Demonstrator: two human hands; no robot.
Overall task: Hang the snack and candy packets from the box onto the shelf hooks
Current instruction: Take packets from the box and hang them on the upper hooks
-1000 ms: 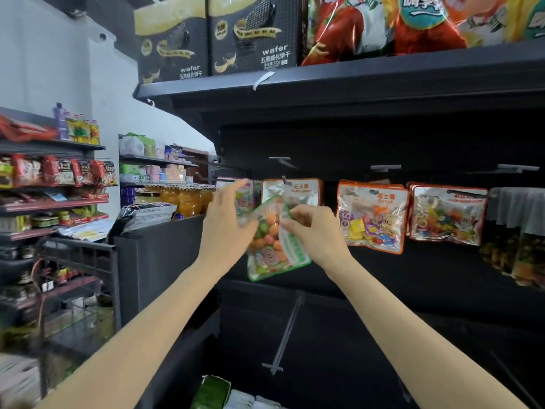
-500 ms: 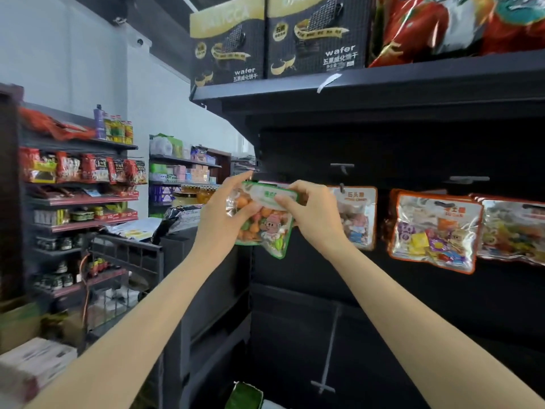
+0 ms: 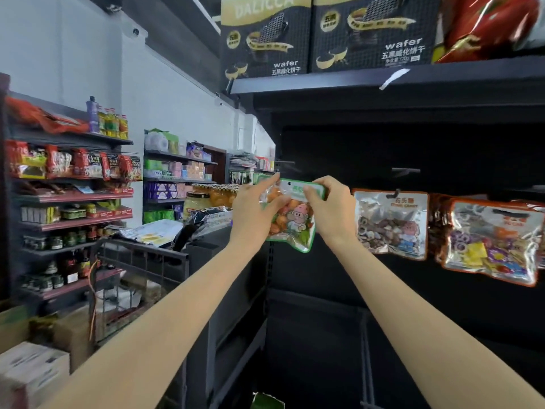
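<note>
A green-edged clear candy packet (image 3: 293,222) with round orange sweets and a cartoon figure is held up in front of the dark shelf. My left hand (image 3: 256,211) pinches its upper left corner, and my right hand (image 3: 327,206) grips its top edge from the right. Its hang hole sits just under a shelf hook (image 3: 284,164) at the far left of the bay. To the right, an orange-edged candy packet (image 3: 390,224) hangs on its hook, and another orange-edged packet (image 3: 492,243) hangs beyond it. The box is hidden, apart from a green packet (image 3: 267,401) at the bottom edge.
An empty hook (image 3: 405,171) juts out above the hanging packets. Black wafer cartons (image 3: 324,33) stand on the top shelf (image 3: 383,79). Left of me are a wire rack (image 3: 141,261), stocked shelves (image 3: 70,196) and cardboard boxes (image 3: 32,370).
Both hands have raised the green packet and carried it left toward the leftmost hook. The packet went from tilted to upright, and the view has swung left.
</note>
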